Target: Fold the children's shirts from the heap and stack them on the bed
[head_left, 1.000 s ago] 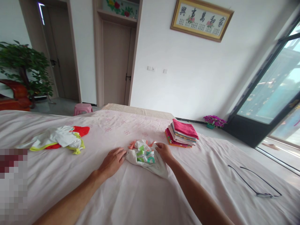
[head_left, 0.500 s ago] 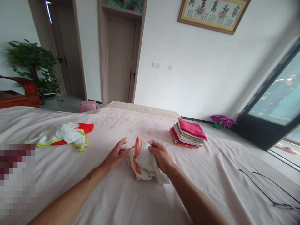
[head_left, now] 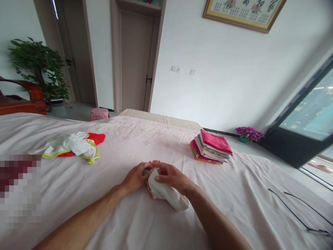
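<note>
A white garment with orange trim [head_left: 166, 192] lies bunched on the bedsheet in front of me. My left hand [head_left: 136, 177] is closed on its left edge, thumb and fingers pinching the cloth near the orange trim. My right hand [head_left: 173, 177] curls over the top of the garment from the right, its fingertips meeting the orange trim close to my left fingers. The thumb of that hand presses on the white cloth. Part of the garment is hidden under both hands, and its lower end hangs loose toward me.
Rumpled white, red and yellow-edged clothes [head_left: 75, 144] lie at left. A folded stack of cloths [head_left: 212, 147], pink on top, stands at right. Eyeglasses [head_left: 308, 227] rest on the pale sheet [head_left: 249, 201] at lower right. A pink stool [head_left: 100, 114] stands beyond the bed.
My left hand has moved right and taken hold of the garment's edge. My right hand has shifted over its top. The raised orange loop has been folded down between the hands.
</note>
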The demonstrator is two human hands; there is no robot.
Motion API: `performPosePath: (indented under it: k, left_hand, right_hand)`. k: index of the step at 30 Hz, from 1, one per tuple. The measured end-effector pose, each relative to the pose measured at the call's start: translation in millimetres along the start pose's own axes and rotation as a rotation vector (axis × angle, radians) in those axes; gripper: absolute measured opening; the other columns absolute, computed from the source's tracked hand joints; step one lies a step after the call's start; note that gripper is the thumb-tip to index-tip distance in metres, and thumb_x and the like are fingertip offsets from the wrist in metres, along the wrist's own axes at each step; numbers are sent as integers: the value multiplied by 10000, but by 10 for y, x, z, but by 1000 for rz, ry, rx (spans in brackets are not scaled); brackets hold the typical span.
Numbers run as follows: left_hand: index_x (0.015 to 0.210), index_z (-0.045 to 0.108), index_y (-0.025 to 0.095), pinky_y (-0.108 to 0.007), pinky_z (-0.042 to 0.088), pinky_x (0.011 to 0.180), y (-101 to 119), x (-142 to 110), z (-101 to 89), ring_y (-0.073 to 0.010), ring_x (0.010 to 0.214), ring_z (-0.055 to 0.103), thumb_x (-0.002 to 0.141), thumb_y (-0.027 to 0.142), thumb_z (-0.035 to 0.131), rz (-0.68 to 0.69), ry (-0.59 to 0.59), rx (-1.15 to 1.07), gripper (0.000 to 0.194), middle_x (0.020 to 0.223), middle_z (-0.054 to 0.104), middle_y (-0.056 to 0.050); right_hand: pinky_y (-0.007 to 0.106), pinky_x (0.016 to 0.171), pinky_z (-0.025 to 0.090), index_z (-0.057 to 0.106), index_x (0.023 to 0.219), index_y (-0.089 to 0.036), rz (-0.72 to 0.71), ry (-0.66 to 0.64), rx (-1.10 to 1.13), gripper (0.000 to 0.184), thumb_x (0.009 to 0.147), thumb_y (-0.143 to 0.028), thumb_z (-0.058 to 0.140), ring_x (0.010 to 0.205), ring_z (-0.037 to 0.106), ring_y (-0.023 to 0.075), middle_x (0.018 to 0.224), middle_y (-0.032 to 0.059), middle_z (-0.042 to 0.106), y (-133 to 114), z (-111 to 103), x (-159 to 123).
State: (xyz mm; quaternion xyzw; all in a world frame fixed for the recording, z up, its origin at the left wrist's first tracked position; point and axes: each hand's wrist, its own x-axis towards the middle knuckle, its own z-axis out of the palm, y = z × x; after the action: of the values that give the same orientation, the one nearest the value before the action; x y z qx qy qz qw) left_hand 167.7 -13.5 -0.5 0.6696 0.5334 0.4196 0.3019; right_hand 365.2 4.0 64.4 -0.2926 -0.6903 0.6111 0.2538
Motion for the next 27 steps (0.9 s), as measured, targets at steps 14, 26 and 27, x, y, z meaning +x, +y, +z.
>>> performPosePath:
  k: [14, 26, 27]
  left_hand:
    - [894, 625, 189, -268, 515, 730, -91, 78, -356, -149, 793, 644, 793, 421, 687, -144, 437, -1056, 260, 856, 693, 4]
    - [1089, 667, 167, -311, 539, 775, -115, 5, -626, -206, 881, 691, 749, 338, 747, -405, 41, -1035, 389, 1001, 729, -62]
    - [1063, 674, 168, -286, 529, 747, -109, 1, -636, -193, 855, 687, 725, 271, 758, -351, 18, -983, 363, 977, 728, -49]
  right_hand:
    - [256, 577, 331, 620, 695, -200, -209, 383, 161, 236, 730, -402, 737, 558, 416, 111, 607, -29, 551, -259, -418, -150]
    - [242, 554, 332, 624, 601, -160, -51, 337, 218, 453, 749, -576, 727, 516, 438, 93, 547, -20, 542, 145, -525, -9]
    - [241, 568, 347, 632, 604, -162, -78, 390, 234, 443, 738, -570, 740, 529, 453, 96, 551, -20, 549, 168, -528, 9]
